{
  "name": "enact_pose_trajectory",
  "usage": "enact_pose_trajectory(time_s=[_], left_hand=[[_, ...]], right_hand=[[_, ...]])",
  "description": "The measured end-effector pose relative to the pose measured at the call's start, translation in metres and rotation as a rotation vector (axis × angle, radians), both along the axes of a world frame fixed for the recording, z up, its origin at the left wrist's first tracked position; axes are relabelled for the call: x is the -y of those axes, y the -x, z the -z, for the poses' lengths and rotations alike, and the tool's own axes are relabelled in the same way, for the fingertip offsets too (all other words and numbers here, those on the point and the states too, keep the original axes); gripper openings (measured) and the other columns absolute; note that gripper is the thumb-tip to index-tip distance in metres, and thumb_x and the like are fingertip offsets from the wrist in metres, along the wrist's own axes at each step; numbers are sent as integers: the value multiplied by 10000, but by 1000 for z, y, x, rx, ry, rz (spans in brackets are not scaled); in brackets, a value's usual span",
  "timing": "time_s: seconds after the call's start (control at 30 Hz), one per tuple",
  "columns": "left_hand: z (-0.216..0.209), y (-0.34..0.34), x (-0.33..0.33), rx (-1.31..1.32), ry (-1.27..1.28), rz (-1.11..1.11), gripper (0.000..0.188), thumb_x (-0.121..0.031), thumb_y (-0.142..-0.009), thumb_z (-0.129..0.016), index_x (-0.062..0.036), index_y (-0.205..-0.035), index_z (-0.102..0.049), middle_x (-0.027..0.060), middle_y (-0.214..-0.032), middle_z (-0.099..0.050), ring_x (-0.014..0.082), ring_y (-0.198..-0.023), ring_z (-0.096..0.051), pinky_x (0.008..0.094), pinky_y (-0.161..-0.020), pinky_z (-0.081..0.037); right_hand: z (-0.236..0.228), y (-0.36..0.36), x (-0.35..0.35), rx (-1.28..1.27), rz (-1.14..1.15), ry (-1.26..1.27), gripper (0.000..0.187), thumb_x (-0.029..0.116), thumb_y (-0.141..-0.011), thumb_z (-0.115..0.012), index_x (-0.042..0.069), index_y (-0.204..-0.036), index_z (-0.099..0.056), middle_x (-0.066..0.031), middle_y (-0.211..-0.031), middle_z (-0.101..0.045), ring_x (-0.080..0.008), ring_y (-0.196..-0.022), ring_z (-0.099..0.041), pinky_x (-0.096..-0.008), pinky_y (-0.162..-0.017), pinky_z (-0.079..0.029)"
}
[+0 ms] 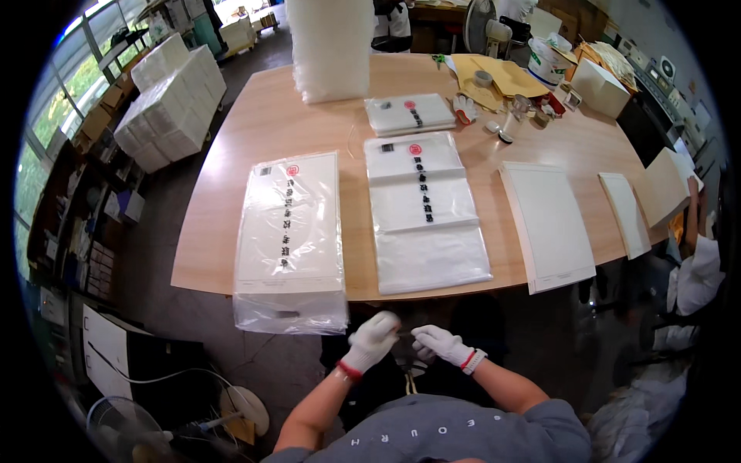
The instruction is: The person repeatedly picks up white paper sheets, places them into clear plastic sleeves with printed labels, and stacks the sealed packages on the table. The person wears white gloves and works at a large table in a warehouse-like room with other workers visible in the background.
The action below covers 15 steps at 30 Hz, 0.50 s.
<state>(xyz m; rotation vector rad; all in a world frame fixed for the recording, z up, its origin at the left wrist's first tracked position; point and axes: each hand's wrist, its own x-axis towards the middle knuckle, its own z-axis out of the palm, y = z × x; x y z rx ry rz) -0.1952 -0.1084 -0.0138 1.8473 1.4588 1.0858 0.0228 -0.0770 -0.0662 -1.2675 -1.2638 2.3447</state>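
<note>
Both hands wear white knit gloves with red cuffs and hover close together in front of my body, below the table's near edge. My left hand (374, 339) has its fingers curled in. Facing it, my right hand (438, 342) is closed too; whatever they hold, if anything, is too small to make out. Nearest the left hand lies a stack of white sheets in a clear plastic bag (289, 224), its lower end hanging over the edge. A pile of flat printed plastic bags (426, 251) lies to its right. A stack of white board sheets (546, 224) overhangs the edge further right.
The wooden table (208, 231) bears a tall translucent plastic roll (330, 46), a second bag pile (409, 113), a loose glove (465, 109), tape and jars at the back. A narrower white stack (625, 212) lies right. Another person (695, 262) works at the far right. Wrapped stacks (174, 100) stand left.
</note>
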Motion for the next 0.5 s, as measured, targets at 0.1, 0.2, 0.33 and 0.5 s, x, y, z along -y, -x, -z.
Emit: enact_pose_trajectory(time_s=[0.1,0.2,0.33,0.5], left_hand=[[-7,-52,-84,-108,-75,-155,131,-51,-718,-599,-73,-841,-562,101,-862,-571,313,-894,-544,389,-716,-462],[18,-69,-148,-433,-158,-294,148,-169,-739,-604,-91,-860,-571,87,-895,-571,320,-984,-480,436,-781,-418],[43,-64,-189,-538,-149,-144,172,-234,-794,-597,-78,-859,-568,122,-876,-596,310,-926,-533,382,-717,-454],[13,-55,-203,-244,263,0,210,-236,-852,-545,-27,-830,-555,187,-709,-582,310,-645,-578,392,-606,-445]], right_hand=[[-18,-22,-6,102,138,-58,327,223,-930,-473,32,-1196,-464,-87,-892,-586,-146,-718,-599,-298,-680,-530],[-20,-32,-11,103,277,-56,327,222,-923,-487,14,-1175,-478,-97,-901,-589,-149,-722,-593,-292,-669,-520],[-30,-39,-19,30,259,-92,337,204,-923,-485,-15,-1178,-468,-102,-895,-589,-145,-724,-589,-282,-669,-510],[-45,-25,-83,15,266,-280,364,236,-906,-538,-20,-1160,-484,-79,-900,-599,-120,-759,-585,-258,-652,-486]])
